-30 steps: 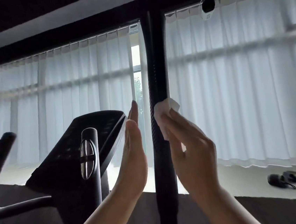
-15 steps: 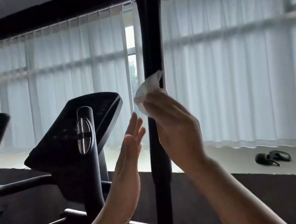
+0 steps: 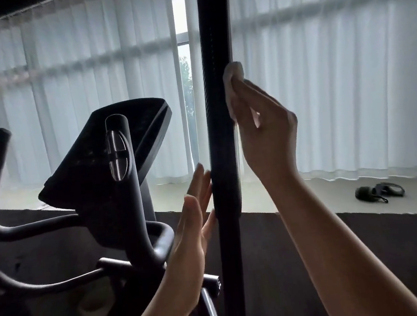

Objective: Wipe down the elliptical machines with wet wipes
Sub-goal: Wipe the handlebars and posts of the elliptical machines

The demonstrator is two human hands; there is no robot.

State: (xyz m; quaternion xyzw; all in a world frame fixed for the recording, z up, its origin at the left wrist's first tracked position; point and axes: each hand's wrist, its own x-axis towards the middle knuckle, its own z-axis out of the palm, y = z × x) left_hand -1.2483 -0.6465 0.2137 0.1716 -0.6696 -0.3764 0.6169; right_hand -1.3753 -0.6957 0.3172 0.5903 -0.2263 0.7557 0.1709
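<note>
From the head camera we saw a black upright bar point(image 3: 221, 130) of the elliptical running the full height of the frame, just right of centre. Our right hand point(image 3: 266, 131) was on the bar's right side, its fingers curled over a white wipe point(image 3: 233, 83) and pressing it against the bar's edge. The wipe was bunched, its top poking out above the fingertips and a lower fold showing beside the bar.

Our left hand point(image 3: 191, 229) was lower, on the bar's left side, with fingers straight and close together. It held nothing; its fingertips lay against or just beside the bar, and we could not tell which.

To the left stood the tilted console point(image 3: 115, 162), dark against the light. In front of it rose a shorter post point(image 3: 123, 166) with a shiny metal plate near its top. Curved black handles point(image 3: 29, 228) swept out further left.

Behind everything hung pale sheer curtains point(image 3: 335, 80) with a narrow gap showing a window. On the light floor at the right, below the curtains, lay a pair of dark sandals point(image 3: 379, 191), well apart from the machine.
</note>
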